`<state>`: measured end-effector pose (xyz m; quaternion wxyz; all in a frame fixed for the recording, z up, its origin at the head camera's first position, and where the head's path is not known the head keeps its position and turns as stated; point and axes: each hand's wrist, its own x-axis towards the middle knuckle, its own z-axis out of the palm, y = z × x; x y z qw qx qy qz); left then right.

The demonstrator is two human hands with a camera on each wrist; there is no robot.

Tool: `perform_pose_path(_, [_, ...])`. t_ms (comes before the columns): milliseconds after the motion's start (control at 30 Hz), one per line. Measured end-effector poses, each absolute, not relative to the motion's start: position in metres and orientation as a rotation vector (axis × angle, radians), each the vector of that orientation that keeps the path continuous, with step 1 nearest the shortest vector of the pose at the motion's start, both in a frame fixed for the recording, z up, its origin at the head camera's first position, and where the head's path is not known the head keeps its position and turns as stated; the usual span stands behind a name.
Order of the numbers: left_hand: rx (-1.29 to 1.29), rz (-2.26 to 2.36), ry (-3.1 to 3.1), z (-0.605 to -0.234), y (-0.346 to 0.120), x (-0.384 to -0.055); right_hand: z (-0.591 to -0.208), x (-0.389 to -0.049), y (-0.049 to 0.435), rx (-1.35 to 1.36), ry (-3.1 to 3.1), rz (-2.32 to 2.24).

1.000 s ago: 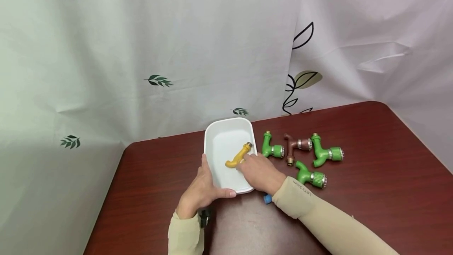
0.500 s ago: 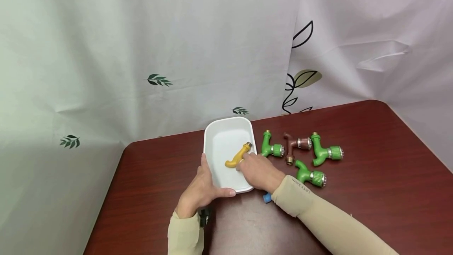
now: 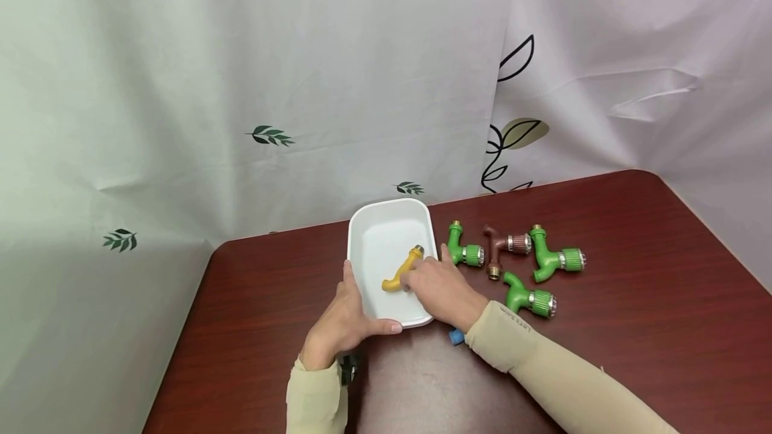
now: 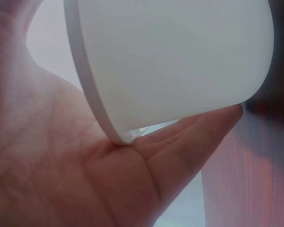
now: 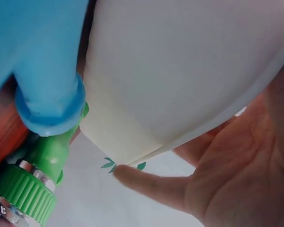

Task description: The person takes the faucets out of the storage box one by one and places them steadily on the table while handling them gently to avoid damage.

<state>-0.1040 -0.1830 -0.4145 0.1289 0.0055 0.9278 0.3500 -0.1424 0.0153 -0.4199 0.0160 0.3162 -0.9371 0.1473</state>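
A white rectangular tray (image 3: 368, 246) stands near the table's back edge, with a yellow tap (image 3: 399, 274) slanting inside it. My left hand (image 3: 340, 320) holds its near left corner, fingers along the left wall and thumb across the front rim. In the left wrist view, the tray (image 4: 180, 56) rests in the crook of that hand. My right hand (image 3: 443, 290) reaches over the right rim, fingers curled down at the tap's body; its handle end is hidden under the hand. One right-hand finger (image 5: 151, 189) sticks out beyond the rim in the right wrist view.
Right of the tray lie a green tap (image 3: 458, 250), a brown tap (image 3: 497, 246) and two more green ones (image 3: 549, 260). A blue tap (image 3: 456, 337), mostly hidden by the right wrist, lies near the tray's front. White patterned cloth (image 3: 362, 119) hangs behind the table.
The yellow tap has shifted slightly left and towards me in the tray, along with my right fingers. One outer finger of the right hand has straightened outward. The left hand and tray stay put.
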Motion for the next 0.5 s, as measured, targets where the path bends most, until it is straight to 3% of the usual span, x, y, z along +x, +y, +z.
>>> perform_pose_path(500, [0.017,1.025,2.694,-0.4136,-0.1829,-0.1044,-0.4129,-0.1377,0.0217,1.032,-2.746,0.499])
